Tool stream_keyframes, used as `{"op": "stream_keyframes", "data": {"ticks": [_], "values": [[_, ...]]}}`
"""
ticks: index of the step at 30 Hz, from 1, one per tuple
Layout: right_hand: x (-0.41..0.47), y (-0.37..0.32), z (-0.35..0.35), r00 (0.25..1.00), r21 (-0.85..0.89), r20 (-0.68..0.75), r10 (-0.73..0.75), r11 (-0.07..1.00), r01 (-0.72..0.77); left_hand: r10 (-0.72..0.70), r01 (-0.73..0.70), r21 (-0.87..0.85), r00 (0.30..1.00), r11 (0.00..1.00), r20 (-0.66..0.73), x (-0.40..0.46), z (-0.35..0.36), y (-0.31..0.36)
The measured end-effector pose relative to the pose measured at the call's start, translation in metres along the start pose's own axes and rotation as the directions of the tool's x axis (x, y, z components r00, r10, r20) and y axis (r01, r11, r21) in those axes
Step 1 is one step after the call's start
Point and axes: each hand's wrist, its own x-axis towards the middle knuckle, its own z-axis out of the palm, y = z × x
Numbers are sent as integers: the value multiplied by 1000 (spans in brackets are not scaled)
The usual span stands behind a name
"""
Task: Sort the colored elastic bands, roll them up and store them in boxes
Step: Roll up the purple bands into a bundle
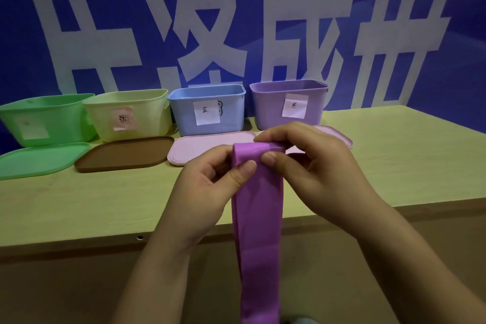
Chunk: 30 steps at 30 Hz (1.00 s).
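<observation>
A long purple elastic band hangs down from my hands in front of the table's near edge and runs out of the bottom of the view. My left hand pinches its top left corner with thumb and fingers. My right hand grips the folded top end, with the thumb on the near side and the fingers curled over the far side. Four open boxes stand in a row at the back of the table: green, yellow, blue and purple, each with a paper label.
Lids lie flat in front of the boxes: green, brown, pink and another pink one, partly behind my right hand. The wooden table stands against a blue banner with large white characters.
</observation>
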Motion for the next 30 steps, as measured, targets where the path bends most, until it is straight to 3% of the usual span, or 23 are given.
{"op": "stream_keyframes", "data": {"ticks": [3,7,12,22,30], "values": [[-1,3,1,999,22,36,18,1000,-19,-26,26,-13,1000,1000,3,0,-4,-2],[-2,7,0,994,-148,100,-52,987,67,-40,39,21,999,999,32,1,-7,-5],[-2,4,3,991,-199,-2,-137,971,134,-136,138,-120,990,983,32,2,0,-12],[1,8,3,982,-282,-51,-181,946,159,-148,151,-65,988,986,48,0,13,-11],[0,19,3,985,-380,-86,-149,919,106,-361,372,-140,928,918,96,3,9,-12]]}}
